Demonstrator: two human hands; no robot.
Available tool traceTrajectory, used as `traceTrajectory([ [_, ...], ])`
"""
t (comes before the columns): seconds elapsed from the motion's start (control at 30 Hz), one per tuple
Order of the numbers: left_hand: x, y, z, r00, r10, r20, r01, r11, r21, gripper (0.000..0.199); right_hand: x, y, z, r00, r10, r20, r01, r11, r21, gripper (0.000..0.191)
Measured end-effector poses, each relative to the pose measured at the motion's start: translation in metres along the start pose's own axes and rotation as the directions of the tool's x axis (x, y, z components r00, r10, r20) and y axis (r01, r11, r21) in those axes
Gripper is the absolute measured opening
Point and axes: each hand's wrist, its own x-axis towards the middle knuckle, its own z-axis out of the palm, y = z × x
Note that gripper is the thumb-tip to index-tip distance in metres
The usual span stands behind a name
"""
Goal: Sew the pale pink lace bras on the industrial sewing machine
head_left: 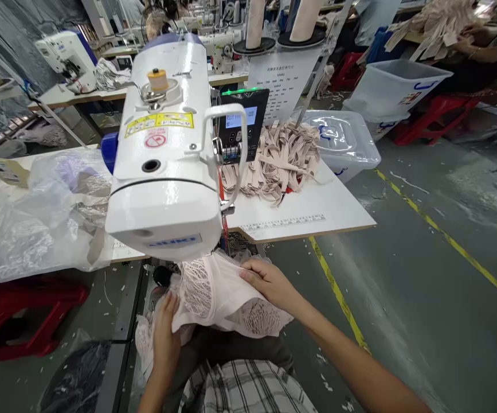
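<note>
A pale pink lace bra [226, 292] is stretched out over my lap, just under the head of a white sewing machine [164, 201]. My left hand [166, 330] has its fingers closed on the bra's left edge, beside one lace cup. Thumb and fingers of my right hand [269, 281] pinch the fabric near the upper right, above the other cup. The bra's top edge runs up beneath the machine head, which hides the needle area. More lace fabric [145, 338] hangs down left of my left hand.
Beige straps [282, 155] lie heaped on the white table [300, 218] right of the machine. Clear plastic bags [46, 212] cover the table's left side. A red stool [28, 315] stands lower left, and plastic bins [343, 137] stand behind the table. Another person's arm [484, 51] shows at upper right.
</note>
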Motion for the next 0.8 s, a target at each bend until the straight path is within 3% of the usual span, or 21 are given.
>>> traceTrajectory([
  [0.1,0.013,0.0,-0.028,0.968,0.155,-0.195,-0.124,0.979,0.164,0.061,-0.018,0.003,-0.024,0.997,0.064,0.043,-0.057,0.987,-0.149,0.039],
  [0.17,0.023,0.01,-0.028,0.911,0.277,-0.305,-0.21,0.949,0.233,0.057,-0.037,0.015,-0.052,0.986,0.157,-0.055,-0.167,0.941,-0.296,0.039],
  [0.2,0.026,0.017,-0.021,0.899,0.329,-0.289,-0.259,0.932,0.255,0.055,-0.047,0.024,-0.067,0.971,0.21,-0.116,-0.239,0.892,-0.384,0.04],
  [0.23,0.027,0.025,-0.012,0.904,0.368,-0.218,-0.309,0.914,0.261,0.053,-0.057,0.034,-0.081,0.949,0.274,-0.157,-0.316,0.816,-0.484,0.04],
  [0.3,0.024,0.044,0.012,0.917,0.394,0.059,-0.397,0.893,0.212,0.05,-0.071,0.055,-0.101,0.891,0.418,-0.178,-0.419,0.606,-0.676,0.036],
  [0.37,0.017,0.06,0.033,0.876,0.367,0.314,-0.418,0.902,0.112,0.059,-0.074,0.075,-0.103,0.866,0.461,-0.196,-0.423,0.464,-0.779,0.031],
  [0.4,0.014,0.063,0.04,0.853,0.353,0.383,-0.406,0.912,0.064,0.066,-0.07,0.084,-0.095,0.893,0.399,-0.209,-0.393,0.466,-0.793,0.032],
  [0.47,0.009,0.06,0.042,0.877,0.25,0.412,-0.293,0.955,0.045,0.067,-0.053,0.097,-0.063,0.966,0.145,-0.216,-0.26,0.581,-0.772,0.046],
  [0.53,0.004,0.04,0.03,0.937,0.021,0.348,-0.074,0.988,0.138,0.056,-0.032,0.102,-0.016,0.98,-0.076,-0.183,-0.079,0.697,-0.713,0.059],
  [0.6,-0.004,0.01,0.007,0.939,-0.269,0.214,0.204,0.937,0.282,0.047,-0.017,0.104,0.029,0.993,-0.098,-0.07,0.029,0.759,-0.651,0.064],
  [0.63,-0.01,-0.008,-0.006,0.909,-0.392,0.143,0.326,0.881,0.344,0.045,-0.012,0.105,0.047,0.998,-0.062,-0.007,0.043,0.775,-0.631,0.065],
  [0.7,-0.025,-0.043,-0.029,0.801,-0.597,0.042,0.524,0.734,0.431,0.046,-0.011,0.107,0.068,0.996,0.023,0.089,0.036,0.793,-0.608,0.069],
  [0.8,-0.052,-0.078,-0.047,0.651,-0.755,0.078,0.639,0.6,0.482,0.039,-0.017,0.106,0.072,0.994,0.058,0.093,0.006,0.821,-0.571,0.069],
])
